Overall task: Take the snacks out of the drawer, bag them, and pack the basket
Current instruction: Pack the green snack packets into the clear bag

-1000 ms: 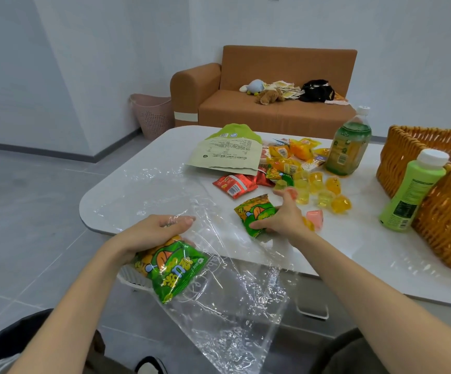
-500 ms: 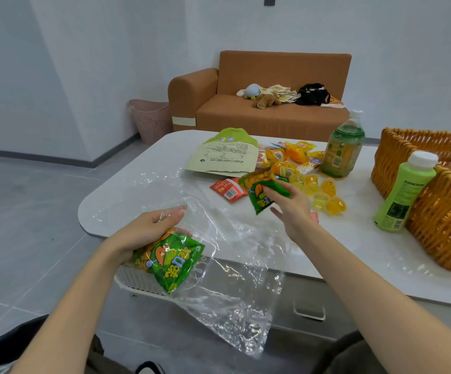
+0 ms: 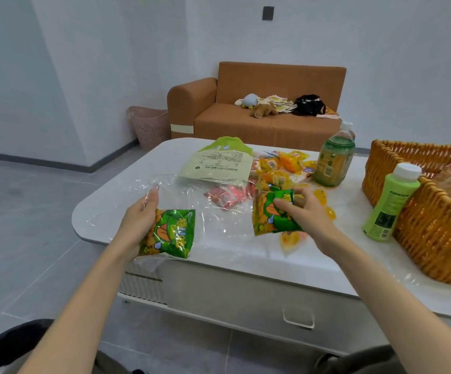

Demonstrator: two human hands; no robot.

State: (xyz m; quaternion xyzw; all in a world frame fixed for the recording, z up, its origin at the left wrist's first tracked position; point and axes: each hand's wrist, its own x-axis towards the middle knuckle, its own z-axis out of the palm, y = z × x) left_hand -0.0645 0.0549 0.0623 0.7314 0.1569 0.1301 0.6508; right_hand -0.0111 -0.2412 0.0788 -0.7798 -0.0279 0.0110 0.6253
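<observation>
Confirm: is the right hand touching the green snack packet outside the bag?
Touching. Head view: right hand grips the green snack packet, thumb across its front.

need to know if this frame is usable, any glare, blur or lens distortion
Head view: soft, even light, faint shadows. Head view: white glare streaks on the clear bag wash out the red packets behind it. Head view: wide-angle bend tilts the walls and curves the table edge. Head view: the basket smears at the far right; the bagged green packet and held green packet are sharp.

Orange sofa [image 3: 267,128] (toys [image 3: 263,110] on it) beside a pink bin [image 3: 150,126].
</observation>
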